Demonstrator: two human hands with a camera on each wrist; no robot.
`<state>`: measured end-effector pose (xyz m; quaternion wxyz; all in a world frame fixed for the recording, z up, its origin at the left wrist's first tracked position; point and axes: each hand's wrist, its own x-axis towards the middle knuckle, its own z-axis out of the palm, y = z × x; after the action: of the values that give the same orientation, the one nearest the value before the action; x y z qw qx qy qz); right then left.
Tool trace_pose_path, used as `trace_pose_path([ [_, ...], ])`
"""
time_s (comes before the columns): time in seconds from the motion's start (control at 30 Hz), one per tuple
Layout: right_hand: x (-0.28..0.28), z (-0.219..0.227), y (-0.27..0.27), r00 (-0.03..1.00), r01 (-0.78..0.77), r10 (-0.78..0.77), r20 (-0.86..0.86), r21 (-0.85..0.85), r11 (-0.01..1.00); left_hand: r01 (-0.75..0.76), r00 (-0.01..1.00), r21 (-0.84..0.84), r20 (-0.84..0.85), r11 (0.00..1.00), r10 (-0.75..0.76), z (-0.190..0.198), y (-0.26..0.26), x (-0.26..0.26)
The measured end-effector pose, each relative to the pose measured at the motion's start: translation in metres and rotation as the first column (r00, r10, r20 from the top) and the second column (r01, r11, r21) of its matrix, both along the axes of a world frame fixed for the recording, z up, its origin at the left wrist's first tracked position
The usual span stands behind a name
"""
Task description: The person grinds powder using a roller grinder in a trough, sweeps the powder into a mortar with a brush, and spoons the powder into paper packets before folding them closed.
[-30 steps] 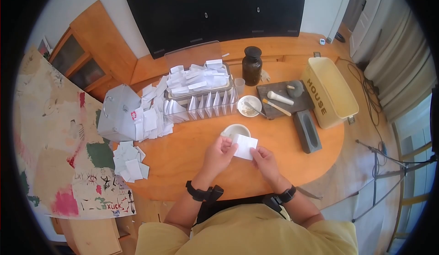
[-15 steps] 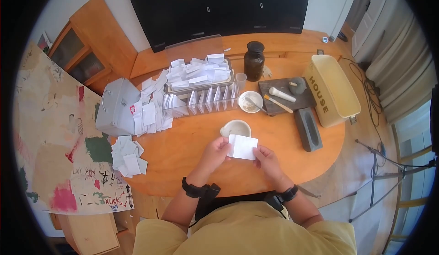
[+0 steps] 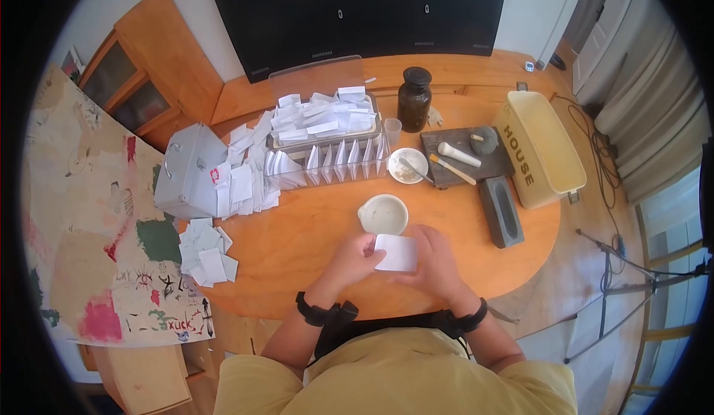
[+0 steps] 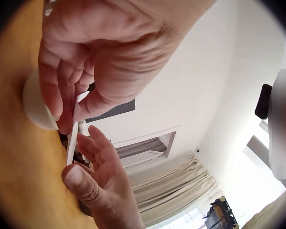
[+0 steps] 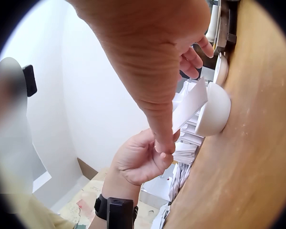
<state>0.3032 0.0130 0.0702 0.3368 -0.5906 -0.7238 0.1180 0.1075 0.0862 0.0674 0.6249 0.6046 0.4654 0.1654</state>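
Note:
My left hand [image 3: 352,257] pinches a small white folded paper [image 3: 396,253] by its left edge, thumb on top. On the paper's other side, my right hand [image 3: 434,263] has its fingers and thumb spread around the right edge. In the left wrist view the right hand [image 4: 107,183] shows its thumb apart from the fingers, beside the paper [image 4: 72,143]; whether it touches is unclear. Just beyond the paper stands a white spouted bowl [image 3: 384,215], also visible in the right wrist view as a white bowl [image 5: 215,110].
Behind are a clear rack [image 3: 327,175] of upright papers and a tray of folded papers [image 3: 323,121]. A metal box [image 3: 190,171] and loose papers [image 3: 208,251] lie left. Rightward are a small dish [image 3: 407,166], dark jar [image 3: 414,100], pestle [image 3: 459,154], grey trough [image 3: 501,212] and cream bin [image 3: 547,147].
The right hand has let go of the paper's right edge and spread its fingers. The paper has moved slightly toward the body, uncovering more of the bowl.

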Motion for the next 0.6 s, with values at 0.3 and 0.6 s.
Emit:
trace_pose_path([
  [0.3,-0.005,-0.017,-0.005,0.99,-0.086,0.108,0.092,-0.218,0.972,0.026,1.0,-0.084,0.015,0.996,-0.025,-0.007,-0.013,-0.004],
  [0.6,-0.007,-0.02,-0.007,0.995,-0.093,0.099,0.026,-0.166,0.982,-0.003,1.0,-0.002,-0.021,1.0,0.003,-0.016,-0.021,-0.008],
])
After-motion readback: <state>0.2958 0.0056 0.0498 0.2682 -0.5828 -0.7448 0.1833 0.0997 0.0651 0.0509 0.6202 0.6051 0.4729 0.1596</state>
